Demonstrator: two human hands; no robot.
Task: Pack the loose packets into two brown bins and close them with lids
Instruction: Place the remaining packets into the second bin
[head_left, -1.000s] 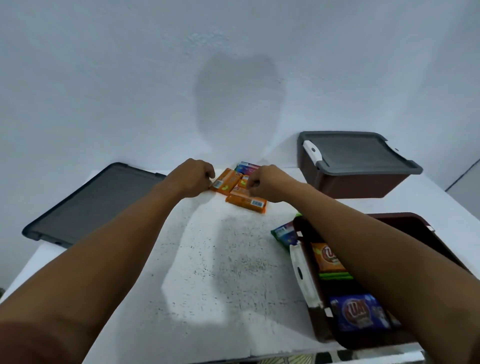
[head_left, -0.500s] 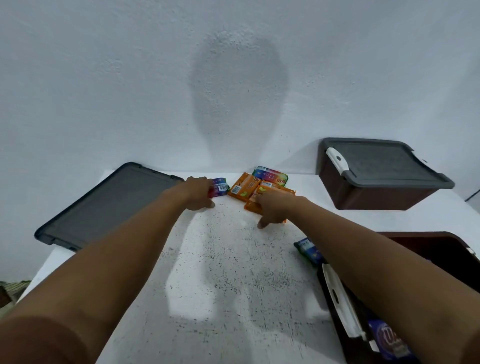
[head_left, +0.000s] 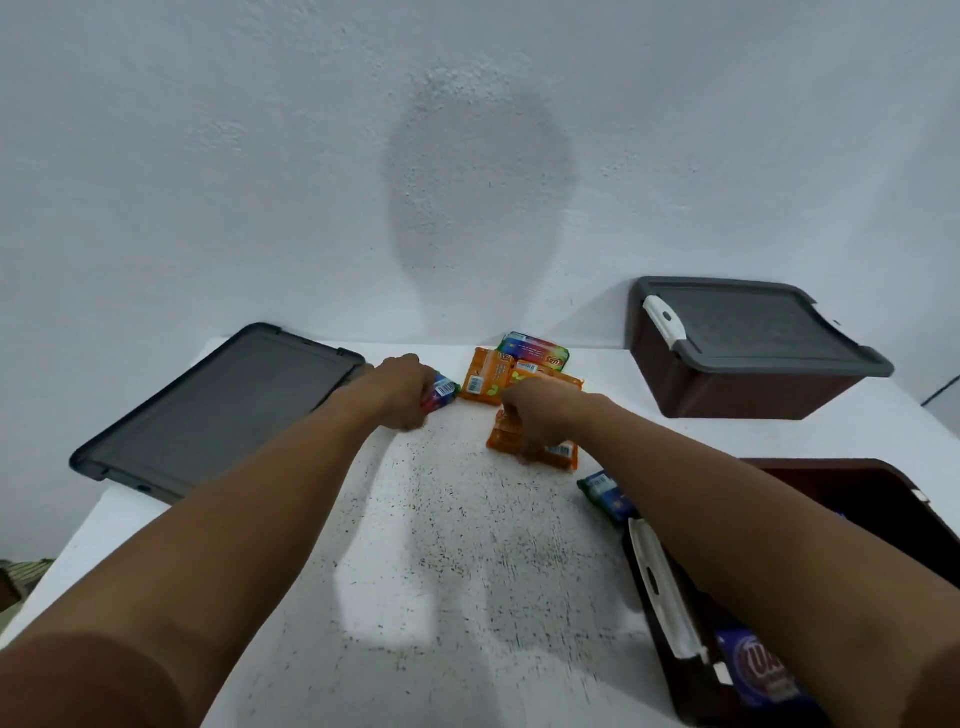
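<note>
One white speckled table (head_left: 467, 545) carries everything. Leaning off its left edge is the loose grey lid (head_left: 218, 410), probably parked clear of the work until the second bin is full. At the back right stands the closed bin (head_left: 727, 395), lid on and latch down, so it looks finished and pushed out of the way. The open bin (head_left: 831, 488) sits at the near right, under the right forearm, close enough for short drops; a blue packet inside (head_left: 763, 670) lies in it, and a blue-green packet (head_left: 605, 488) lies on the table just beside its far corner.

The remaining loose packets cluster at the table's far middle. A multicoloured packet (head_left: 532, 349) lies at the back, long axis across the view. An orange packet (head_left: 485, 382) in front of it runs lengthwise away from the viewer, barcode end nearest.

The right hand (head_left: 535, 410) has its fingers curled down onto the near orange packet (head_left: 535, 452), whose long axis runs left to right, dipping toward the open bin. The left hand (head_left: 402, 387) clutches a striped packet (head_left: 441, 389), barcode end poking out rightward. Taking one per hand likely halves the trips.
</note>
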